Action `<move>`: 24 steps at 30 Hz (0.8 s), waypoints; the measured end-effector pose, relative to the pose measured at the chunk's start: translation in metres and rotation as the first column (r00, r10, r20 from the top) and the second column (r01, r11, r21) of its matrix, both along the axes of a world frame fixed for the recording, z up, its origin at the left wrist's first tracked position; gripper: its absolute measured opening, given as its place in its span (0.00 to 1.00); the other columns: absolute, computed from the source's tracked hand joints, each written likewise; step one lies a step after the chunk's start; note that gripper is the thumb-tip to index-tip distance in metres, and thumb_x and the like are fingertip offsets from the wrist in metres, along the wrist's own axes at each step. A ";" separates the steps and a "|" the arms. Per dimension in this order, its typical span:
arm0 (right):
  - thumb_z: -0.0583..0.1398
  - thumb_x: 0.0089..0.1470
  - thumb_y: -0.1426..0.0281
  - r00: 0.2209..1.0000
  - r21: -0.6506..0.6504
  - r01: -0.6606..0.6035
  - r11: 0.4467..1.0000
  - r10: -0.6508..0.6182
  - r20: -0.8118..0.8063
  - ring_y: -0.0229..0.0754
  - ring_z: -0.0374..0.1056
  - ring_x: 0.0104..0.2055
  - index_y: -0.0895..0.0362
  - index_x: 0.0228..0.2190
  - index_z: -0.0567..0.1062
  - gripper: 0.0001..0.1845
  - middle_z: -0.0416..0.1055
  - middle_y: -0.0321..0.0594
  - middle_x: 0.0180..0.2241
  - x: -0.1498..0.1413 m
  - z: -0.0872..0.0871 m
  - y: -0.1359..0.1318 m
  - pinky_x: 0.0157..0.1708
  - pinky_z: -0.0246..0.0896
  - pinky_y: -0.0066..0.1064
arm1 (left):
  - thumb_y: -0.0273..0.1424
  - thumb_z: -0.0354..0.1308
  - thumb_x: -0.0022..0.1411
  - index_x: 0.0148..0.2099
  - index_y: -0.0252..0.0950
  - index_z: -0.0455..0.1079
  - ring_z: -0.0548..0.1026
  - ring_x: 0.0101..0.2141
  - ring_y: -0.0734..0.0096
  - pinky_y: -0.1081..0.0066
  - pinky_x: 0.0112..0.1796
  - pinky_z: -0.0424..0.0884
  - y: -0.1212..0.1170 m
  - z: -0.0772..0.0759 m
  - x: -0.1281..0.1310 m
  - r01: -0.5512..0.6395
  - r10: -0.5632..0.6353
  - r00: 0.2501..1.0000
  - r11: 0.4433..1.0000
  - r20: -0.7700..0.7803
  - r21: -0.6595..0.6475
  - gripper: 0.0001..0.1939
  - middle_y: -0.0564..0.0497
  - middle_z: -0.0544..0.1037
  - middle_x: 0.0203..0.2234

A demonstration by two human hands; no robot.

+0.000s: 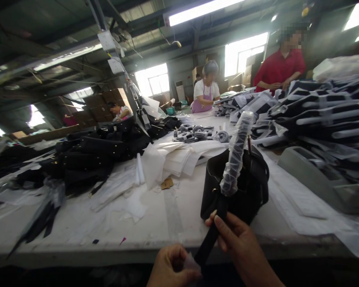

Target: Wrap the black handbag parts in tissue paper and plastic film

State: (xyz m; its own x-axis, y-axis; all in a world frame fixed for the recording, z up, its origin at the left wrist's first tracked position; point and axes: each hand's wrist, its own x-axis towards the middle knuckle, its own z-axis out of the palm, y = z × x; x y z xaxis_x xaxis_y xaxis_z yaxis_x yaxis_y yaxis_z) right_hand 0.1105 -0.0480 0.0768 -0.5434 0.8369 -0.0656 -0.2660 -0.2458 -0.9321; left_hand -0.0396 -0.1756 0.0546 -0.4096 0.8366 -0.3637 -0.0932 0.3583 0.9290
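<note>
A black bag (257, 179) stands on the table's front part, right of the middle. One of its handles (237, 151) is wrapped in clear plastic and sticks up. From the bag a black strap (208, 243) runs down past the table edge. My right hand (239, 243) pinches this strap close to the bag, thumb on top. Lower and to the left, my left hand (175, 267) is closed on a small piece of translucent wrapping film (191, 263), beside the strap's lower part. The strap's end is hidden below the frame.
White sheets (176, 157) lie behind the bag, with grey coiled straps (197, 133) beyond. Black bag pieces (98, 153) heap up at left; wrapped dark pieces (332, 107) pile high at right near a grey tape dispenser (314, 175). Two people work across the table; another is farther left.
</note>
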 end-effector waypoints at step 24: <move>0.67 0.52 0.52 0.999 0.052 -0.025 0.998 0.023 0.046 0.29 0.57 0.19 0.58 0.37 0.80 0.21 0.80 0.44 0.34 0.000 -0.004 0.001 0.20 0.52 0.25 | 0.38 0.76 0.36 0.27 0.32 0.75 0.70 0.20 0.78 0.77 0.24 0.59 -0.003 0.006 0.002 0.092 -0.090 0.990 0.996 0.110 -0.017 0.19 0.52 0.79 0.19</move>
State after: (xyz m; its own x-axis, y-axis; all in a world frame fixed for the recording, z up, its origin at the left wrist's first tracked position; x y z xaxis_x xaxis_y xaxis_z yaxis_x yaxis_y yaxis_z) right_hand 0.1107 -0.0466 0.0730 -0.5608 0.8266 -0.0472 -0.2177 -0.2022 -0.9548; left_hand -0.0380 -0.1788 0.0601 -0.2890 0.8600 -0.4205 -0.1591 0.3900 0.9070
